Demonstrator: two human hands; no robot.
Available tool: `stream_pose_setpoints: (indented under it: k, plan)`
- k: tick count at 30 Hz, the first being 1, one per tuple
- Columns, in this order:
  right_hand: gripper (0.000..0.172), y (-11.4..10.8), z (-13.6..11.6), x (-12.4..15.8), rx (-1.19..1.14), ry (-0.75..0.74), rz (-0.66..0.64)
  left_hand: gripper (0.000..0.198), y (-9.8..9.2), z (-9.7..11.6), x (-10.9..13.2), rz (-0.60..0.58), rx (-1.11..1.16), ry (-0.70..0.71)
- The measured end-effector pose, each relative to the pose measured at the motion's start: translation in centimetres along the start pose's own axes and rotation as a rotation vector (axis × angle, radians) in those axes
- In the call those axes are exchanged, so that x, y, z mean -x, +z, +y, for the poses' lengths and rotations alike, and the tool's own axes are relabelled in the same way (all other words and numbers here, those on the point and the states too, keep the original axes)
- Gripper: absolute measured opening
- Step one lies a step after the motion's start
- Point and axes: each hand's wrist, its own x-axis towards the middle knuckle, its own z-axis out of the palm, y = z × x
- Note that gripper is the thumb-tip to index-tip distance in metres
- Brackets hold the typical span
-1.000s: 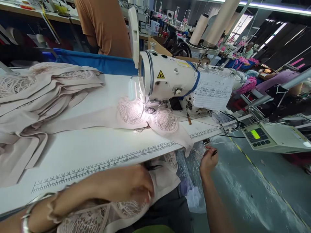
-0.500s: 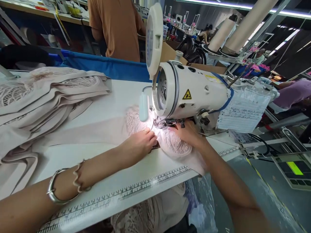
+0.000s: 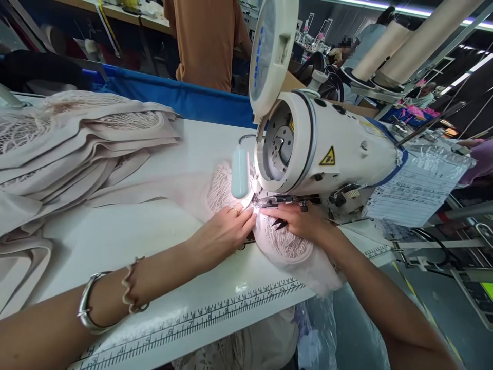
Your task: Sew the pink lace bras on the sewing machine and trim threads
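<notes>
Pale pink lace fabric (image 3: pixel 289 242) lies beneath the needle area of a white sewing machine (image 3: pixel 339 139). My left hand (image 3: pixel 227 228), with a ring on one finger, is closed on the fabric's edge just in front of the presser foot (image 3: pixel 265 202). My right hand (image 3: pixel 298 221) rests on the lace to the right, its index finger stretched toward the needle area. Black pointed thread snips (image 3: pixel 280 223) stick out from beneath its curled fingers; their handles are hidden. The fingertips of both hands nearly meet under the machine's light.
A pile of similar fabric (image 3: pixel 127 128) lies at left on the white table (image 3: pixel 185 303), which has a ruler along its front edge. A pale green lamp (image 3: pixel 240 174) hangs by the needle. Thread cones (image 3: pixel 381 51) stand behind; a person (image 3: pixel 208 46) is across the table.
The view has shifted, with the machine now farther right and larger. My right hand has come out from beside the machine, closer to my left fingers, and the black snips now show under it.
</notes>
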Motion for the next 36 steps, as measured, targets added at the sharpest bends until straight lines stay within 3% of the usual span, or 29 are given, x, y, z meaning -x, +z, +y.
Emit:
stream_pose_setpoints:
  k: [3,11,16,22,28,29,32,36]
  plan:
    - [0.066,0.0,-0.3,0.1,0.045,-0.085,-0.022,0.032,0.5,-0.3,0.1,0.019,0.047,-0.035]
    - [0.059,0.7,-0.7,-0.3,-0.012,-0.006,-0.059,0.036,1.4,-1.7,0.2,0.104,0.160,-0.103]
    - [0.040,0.0,-1.6,-0.3,0.050,0.025,-0.018,0.035,1.5,-2.8,0.1,0.105,0.229,-0.083]
    - [0.027,0.8,-2.2,-0.7,-0.013,0.260,0.045,0.038,1.0,-3.3,-0.1,0.091,0.248,-0.068]
    - [0.006,1.4,-2.9,-1.3,-0.092,0.420,0.054,0.024,-0.3,0.1,-0.5,0.044,0.170,-0.126]
    - [0.005,1.3,-3.1,-1.3,-0.123,0.413,0.049,0.021,-0.5,0.9,-0.5,0.017,0.171,-0.129]
    - [0.006,0.9,-3.3,-1.3,-0.220,0.381,0.059,0.039,-0.8,3.0,-0.7,-0.027,0.090,-0.167]
    - [0.015,1.1,-2.9,-1.3,-0.307,0.451,0.141,0.035,-0.7,4.3,-0.8,-0.041,-0.016,-0.208]
